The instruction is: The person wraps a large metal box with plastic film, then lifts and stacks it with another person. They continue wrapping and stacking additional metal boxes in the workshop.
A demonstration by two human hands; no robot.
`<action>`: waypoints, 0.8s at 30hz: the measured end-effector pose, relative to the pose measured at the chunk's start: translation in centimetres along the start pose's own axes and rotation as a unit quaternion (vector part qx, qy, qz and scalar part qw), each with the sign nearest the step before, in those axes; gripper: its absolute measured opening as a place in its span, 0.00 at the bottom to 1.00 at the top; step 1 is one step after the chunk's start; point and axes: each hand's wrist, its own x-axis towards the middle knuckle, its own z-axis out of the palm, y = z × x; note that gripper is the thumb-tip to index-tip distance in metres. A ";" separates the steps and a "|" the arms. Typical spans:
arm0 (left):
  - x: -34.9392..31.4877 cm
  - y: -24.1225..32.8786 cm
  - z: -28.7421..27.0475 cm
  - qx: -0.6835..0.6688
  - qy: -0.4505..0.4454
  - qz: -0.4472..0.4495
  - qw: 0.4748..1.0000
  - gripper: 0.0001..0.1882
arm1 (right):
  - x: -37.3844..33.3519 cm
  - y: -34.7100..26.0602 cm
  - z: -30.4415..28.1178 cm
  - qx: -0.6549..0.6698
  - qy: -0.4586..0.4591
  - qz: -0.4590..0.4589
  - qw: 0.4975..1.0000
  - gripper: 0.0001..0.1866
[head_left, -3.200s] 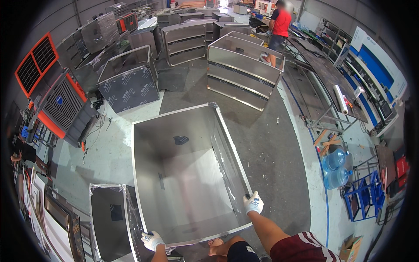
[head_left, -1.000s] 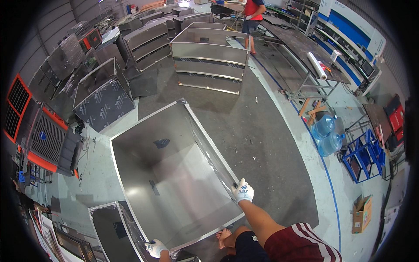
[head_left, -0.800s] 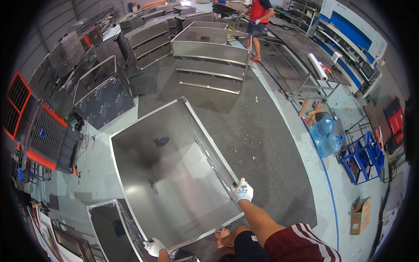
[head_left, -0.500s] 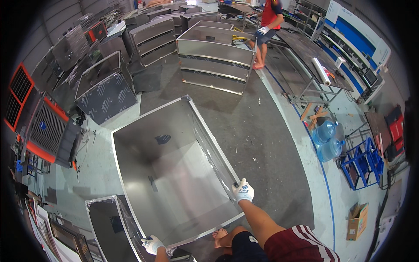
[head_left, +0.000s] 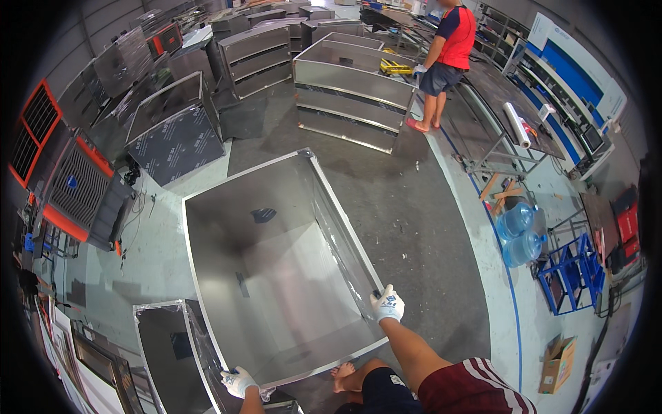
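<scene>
Floor [head_left: 162, 265]: pale; covered through the middle by a dark mat [head_left: 431, 269]; marked on the right by a blue line [head_left: 512, 303].
Large metal box [head_left: 296, 283]: placed directly before the person, in the near centre; its open side turned toward the camera; its far inner wall marked by a dark patch [head_left: 263, 215].
Banded metal case [head_left: 348, 110]: stood beyond the large box, well apart from it; a yellow object [head_left: 395, 66] seen by its right end.
Film-covered box [head_left: 176, 148]: stood at the far left; its front clad in dark film.
Co-worker [head_left: 452, 41]: seen at the banded case's right end; dressed in a red and navy top; one gloved hand lowered near the case's corner, its grip too small to tell.
Narrow metal box [head_left: 165, 359]: set just beside the large box, on its left; contact between them cannot be told.
Blue rack [head_left: 569, 276]: placed at the right; two clear blue bottles [head_left: 520, 250] stood beside it.
Right hand [head_left: 387, 304]: gloved in white; clasped over the large box's right rim.
Left hand [head_left: 238, 381]: likewise gloved; fingers curled on the rim near the near left corner.
</scene>
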 end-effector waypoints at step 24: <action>0.1 -0.2 0.5 -0.003 0.035 0.012 0.999 0.23 | 0.4 0.3 1.2 -0.005 0.025 -0.002 1.000 0.26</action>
